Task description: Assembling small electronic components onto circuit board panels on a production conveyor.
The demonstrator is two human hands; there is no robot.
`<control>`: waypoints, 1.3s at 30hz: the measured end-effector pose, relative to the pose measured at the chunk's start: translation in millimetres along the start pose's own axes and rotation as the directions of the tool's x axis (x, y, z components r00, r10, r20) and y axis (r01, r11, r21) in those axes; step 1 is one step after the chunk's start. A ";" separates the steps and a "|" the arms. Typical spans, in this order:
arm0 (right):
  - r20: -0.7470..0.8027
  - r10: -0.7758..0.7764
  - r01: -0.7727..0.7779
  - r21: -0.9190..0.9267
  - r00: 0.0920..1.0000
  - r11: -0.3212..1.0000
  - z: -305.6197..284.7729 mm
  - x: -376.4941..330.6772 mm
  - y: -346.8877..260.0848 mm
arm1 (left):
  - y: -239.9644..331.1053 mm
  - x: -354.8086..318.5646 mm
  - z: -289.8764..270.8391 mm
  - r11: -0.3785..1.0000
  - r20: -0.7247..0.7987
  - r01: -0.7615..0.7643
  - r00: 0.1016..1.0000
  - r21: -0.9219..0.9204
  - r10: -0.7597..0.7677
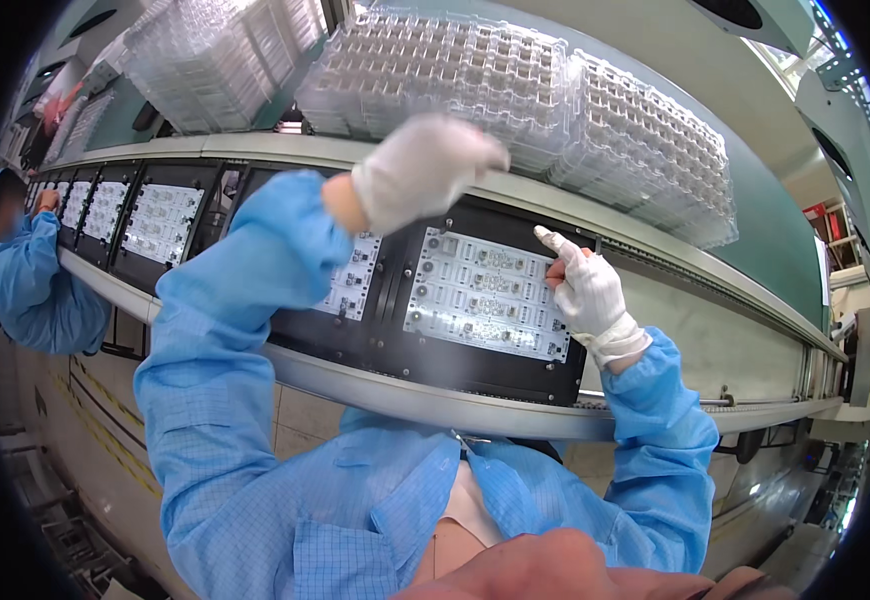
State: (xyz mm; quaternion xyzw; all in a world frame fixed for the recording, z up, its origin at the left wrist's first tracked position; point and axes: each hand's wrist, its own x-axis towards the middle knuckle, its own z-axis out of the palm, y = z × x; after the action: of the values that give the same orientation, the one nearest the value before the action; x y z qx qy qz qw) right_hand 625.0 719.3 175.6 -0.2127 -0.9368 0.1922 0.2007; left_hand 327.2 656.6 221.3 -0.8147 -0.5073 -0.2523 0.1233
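Observation:
My left hand (425,172), in a white glove, is raised over the far edge of the line, near the stacked clear plastic trays (445,70). Motion smears its fingers, so I cannot make out whether they hold anything. My right hand (591,292), also gloved, is at the right edge of a white circuit board panel (485,290). Its index finger stretches out and some bare fingertips show beside the panel; I see nothing held. The panel lies in a black carrier plate (435,372) and bears several rows of small components.
More clear trays (645,140) stand to the right along the far side, and a tall stack (215,60) at far left. Further black carriers with panels (163,222) run leftward. Metal rails (355,385) edge the line. A person in blue (40,270) works at the left.

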 end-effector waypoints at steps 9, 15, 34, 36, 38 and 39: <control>-0.228 0.066 -0.071 -0.017 0.972 0.997 -71.9 42.9 29.4 | -64.3 100.2 46.6 0.982 -0.099 0.060 0.992 -0.177 -0.079; -0.310 0.092 -0.129 -0.099 0.946 0.987 -94.8 99.5 65.3 | -66.1 112.6 45.8 0.985 0.083 0.111 0.991 -0.132 -0.100; -0.365 -0.111 0.043 -0.189 0.924 0.981 -50.3 120.0 71.8 | 65.5 -58.7 12.9 0.990 0.268 0.050 0.963 -0.132 -0.013; -0.379 -0.136 0.098 -0.117 0.915 0.988 -43.4 100.6 44.9 | 61.4 -64.9 23.6 0.979 0.243 0.096 0.969 -0.182 -0.050; -0.370 -0.194 0.175 -0.085 0.909 0.981 -41.9 82.6 27.6 | 59.7 -64.8 27.5 0.982 0.263 0.099 0.963 -0.161 -0.054; -0.372 -0.185 0.165 -0.086 0.909 0.983 -40.9 73.7 28.2 | 59.5 -63.1 29.8 0.985 0.278 0.101 0.959 -0.139 -0.059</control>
State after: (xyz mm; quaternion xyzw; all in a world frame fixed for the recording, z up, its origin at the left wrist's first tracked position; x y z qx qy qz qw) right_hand 591.7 789.2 219.3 -0.1659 -0.9004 0.1043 0.3884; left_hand 366.0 594.9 165.7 -0.8274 -0.5314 -0.1804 -0.0207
